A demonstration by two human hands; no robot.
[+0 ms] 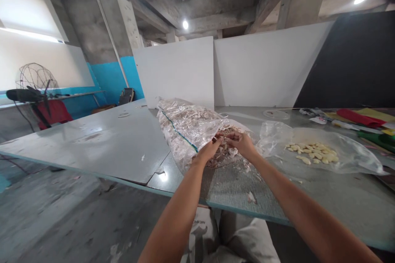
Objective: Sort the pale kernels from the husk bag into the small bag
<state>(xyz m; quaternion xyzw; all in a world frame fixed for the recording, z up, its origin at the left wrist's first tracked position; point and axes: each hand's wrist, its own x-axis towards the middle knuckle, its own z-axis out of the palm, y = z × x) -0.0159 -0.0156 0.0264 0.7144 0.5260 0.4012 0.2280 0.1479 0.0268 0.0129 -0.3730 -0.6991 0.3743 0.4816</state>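
Observation:
A large clear plastic bag (185,125) lies on the table, filled with pale, papery flakes that look like garlic skins. A blue-green strip runs along its side. At its near right end, loose brownish skins (220,158) spill out. Over this pile my left hand (212,146) and my right hand (240,141) are close together, fingers bent inward and pinched. Whatever they hold between the fingertips is too small and hidden to make out. To the right, pale peeled garlic cloves (314,153) lie on or in another clear plastic bag (354,156).
The grey table (123,144) has a seam left of the bag. White panels (175,72) stand behind it, with a black panel (354,61) at right. Red cloth (359,118) and other coloured pieces lie at the far right. A wire fan guard (36,76) is at far left.

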